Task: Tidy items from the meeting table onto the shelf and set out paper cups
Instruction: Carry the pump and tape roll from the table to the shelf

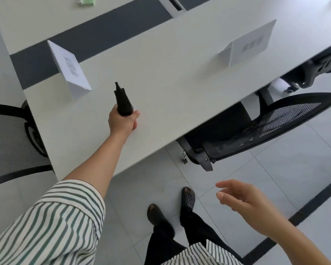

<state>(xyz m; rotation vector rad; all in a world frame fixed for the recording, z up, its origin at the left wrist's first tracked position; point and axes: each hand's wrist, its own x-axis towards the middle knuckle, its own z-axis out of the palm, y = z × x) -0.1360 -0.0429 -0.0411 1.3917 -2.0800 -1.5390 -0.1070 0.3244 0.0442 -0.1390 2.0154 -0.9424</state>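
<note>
My left hand (122,121) reaches out over the white meeting table (170,88) and grips the lower end of a black tapered bottle (122,100), whose narrow tip points away from me. My right hand (243,201) hangs over the floor below the table's near edge, fingers loosely spread and holding nothing. Two white folded name cards stand on the table: one (71,67) left of the bottle, one (250,43) at the far right.
A black mesh chair (266,127) is pushed under the table's right side, another chair (10,142) stands at the left edge, and a third (325,66) is at the far right. A green item (87,0) lies at the top. My feet stand on grey floor tiles.
</note>
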